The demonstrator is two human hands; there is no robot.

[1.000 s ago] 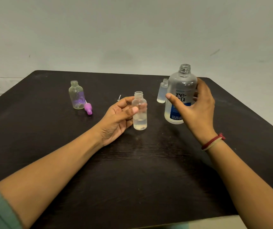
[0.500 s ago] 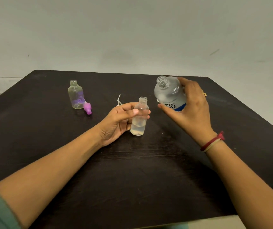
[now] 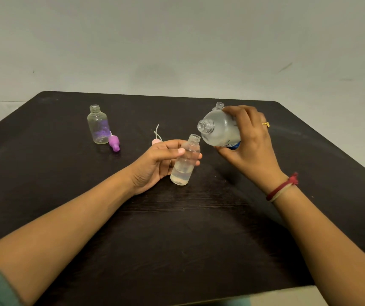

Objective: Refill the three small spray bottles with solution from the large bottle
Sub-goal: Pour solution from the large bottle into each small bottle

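My left hand (image 3: pixel 158 161) grips a small clear bottle (image 3: pixel 185 161), uncapped, tilted right, with a little liquid in its base resting on the table. My right hand (image 3: pixel 249 143) holds the large uncapped bottle (image 3: pixel 218 129) tipped steeply, its open mouth pointing left, just above and right of the small bottle's neck. A second small open bottle (image 3: pixel 98 124) with purple inside stands upright at back left. The neck of a third small bottle (image 3: pixel 219 105) peeks out behind the large one.
A purple spray cap (image 3: pixel 114 143) lies beside the back-left bottle. A pink spray cap with its white tube (image 3: pixel 156 138) lies behind my left hand. The dark table (image 3: pixel 177 239) ends near the bottom of the view; a pale wall stands behind.
My right hand has lifted the large bottle off the table and tipped it toward the small bottle. My left hand has tilted the small bottle to the right.
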